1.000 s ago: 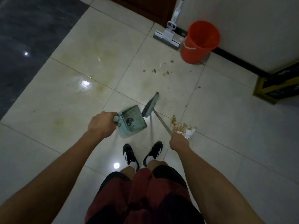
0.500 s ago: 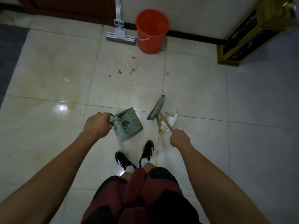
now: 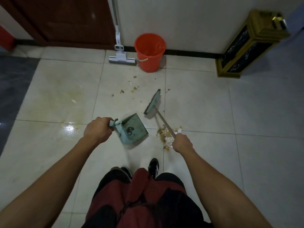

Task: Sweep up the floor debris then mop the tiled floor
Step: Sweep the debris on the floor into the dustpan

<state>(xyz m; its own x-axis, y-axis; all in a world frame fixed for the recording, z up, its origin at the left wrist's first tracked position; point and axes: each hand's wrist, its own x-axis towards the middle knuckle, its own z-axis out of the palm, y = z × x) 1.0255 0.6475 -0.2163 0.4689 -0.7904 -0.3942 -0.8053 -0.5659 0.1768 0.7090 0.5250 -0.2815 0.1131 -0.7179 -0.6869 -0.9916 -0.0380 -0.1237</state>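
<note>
Gripping dustpan (image 3: pixel 132 131) w/ left hand (image 3: pixel 97 130); right hand (image 3: pixel 182 143) gripping broom (image 3: pixel 153 104).

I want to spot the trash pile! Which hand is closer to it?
Right. The right hand, gripping the broom, sits right over the debris pile's edge; the left hand holds the dustpan farther left.

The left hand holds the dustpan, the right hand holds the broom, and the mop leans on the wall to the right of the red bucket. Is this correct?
Not quite. The head view shows the mop to the left of the bucket, not the right. The rest holds: left hand grips the dustpan, right hand grips the broom.
</note>
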